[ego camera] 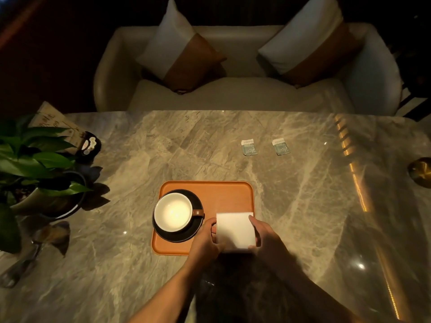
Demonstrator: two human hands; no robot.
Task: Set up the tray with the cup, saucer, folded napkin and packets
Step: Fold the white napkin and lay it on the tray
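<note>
An orange tray lies on the marble table. On its left half stands a white-lined cup on a dark saucer, handle pointing right. A folded white napkin is held over the tray's near right corner. My left hand grips its left edge and my right hand grips its right edge. Two small teal-and-white packets lie on the table beyond the tray, to the right.
A potted plant stands at the left edge with a small dark holder and a card behind it. A brass dish sits at the far right. A cream sofa with two cushions faces the table's far edge.
</note>
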